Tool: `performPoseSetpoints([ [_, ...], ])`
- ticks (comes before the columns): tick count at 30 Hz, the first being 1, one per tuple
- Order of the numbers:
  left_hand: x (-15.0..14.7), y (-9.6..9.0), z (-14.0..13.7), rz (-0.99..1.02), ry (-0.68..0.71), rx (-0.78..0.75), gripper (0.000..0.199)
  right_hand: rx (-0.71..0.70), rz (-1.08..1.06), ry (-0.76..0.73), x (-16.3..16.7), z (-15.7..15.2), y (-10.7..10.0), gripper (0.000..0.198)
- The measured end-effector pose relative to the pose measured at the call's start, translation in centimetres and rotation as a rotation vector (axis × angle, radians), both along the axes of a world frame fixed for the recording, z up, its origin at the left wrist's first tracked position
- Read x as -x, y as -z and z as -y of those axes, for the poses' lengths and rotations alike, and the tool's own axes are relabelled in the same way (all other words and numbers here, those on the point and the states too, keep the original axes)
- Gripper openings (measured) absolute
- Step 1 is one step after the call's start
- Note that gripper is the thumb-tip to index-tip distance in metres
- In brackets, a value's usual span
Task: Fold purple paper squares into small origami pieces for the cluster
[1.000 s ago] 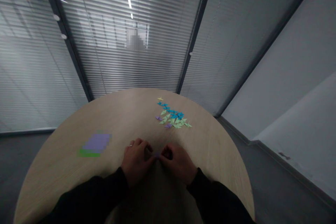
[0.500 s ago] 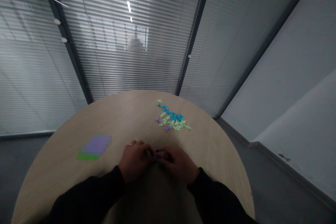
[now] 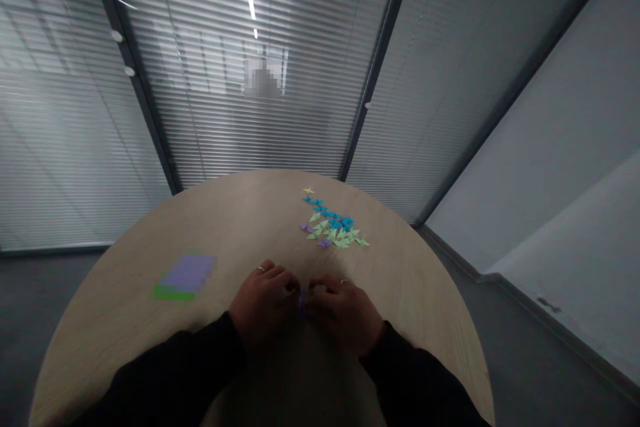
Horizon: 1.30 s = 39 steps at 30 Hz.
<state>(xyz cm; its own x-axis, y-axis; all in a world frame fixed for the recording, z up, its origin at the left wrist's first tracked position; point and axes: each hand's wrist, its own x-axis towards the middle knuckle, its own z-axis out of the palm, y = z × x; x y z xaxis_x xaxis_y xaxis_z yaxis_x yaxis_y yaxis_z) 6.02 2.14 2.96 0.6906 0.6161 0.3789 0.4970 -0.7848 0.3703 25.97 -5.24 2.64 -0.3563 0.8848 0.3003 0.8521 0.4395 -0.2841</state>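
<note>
Between my two hands, near the front of the table, is a small piece of purple paper [image 3: 302, 304], mostly covered by fingers. My left hand [image 3: 266, 300] pinches its left side with thumb and fingertips. From the right, my right hand [image 3: 343, 310] grips the other side with curled fingers. The exact shape of the paper is too dark and hidden to make out. Beyond my hands lie several folded paper stars: light green ones [image 3: 342, 238], blue ones [image 3: 344, 221], a purple one [image 3: 325, 243] and a yellow one [image 3: 309, 191].
A purple and green stack of square paper [image 3: 187, 273], blurred by pixels, lies to the left on the round wooden table [image 3: 240, 213]. Windows with blinds [image 3: 270, 127] stand behind the table's far edge, and a pale wall [image 3: 540, 147] is on the right.
My hands have drawn slightly apart and the fingers have shifted on the purple paper, which now shows as a narrow upright strip. The whole view has moved a little.
</note>
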Motion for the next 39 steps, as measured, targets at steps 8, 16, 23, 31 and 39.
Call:
performPoseSetpoints([
  [8,1.0,0.2,0.4,-0.127,0.168,-0.068,0.013,0.043,0.036,0.012,1.4,0.6,-0.7,0.013],
  [16,1.5,0.5,-0.5,-0.109,0.152,-0.106,0.008,0.075,-0.05,0.045,1.2,0.2,-0.2,0.011],
  [23,1.2,0.6,0.0,-0.161,0.136,-0.169,0.007,0.108,-0.098,0.087,1.7,0.2,-0.4,0.018],
  [31,1.0,0.9,0.4,-0.178,0.107,-0.194,0.008,0.055,-0.039,0.099,1.6,0.3,0.5,0.02],
  [39,0.6,0.2,1.2,-0.141,-0.114,0.08,0.012,0.18,-0.246,0.294,2.8,0.6,-0.6,0.008],
])
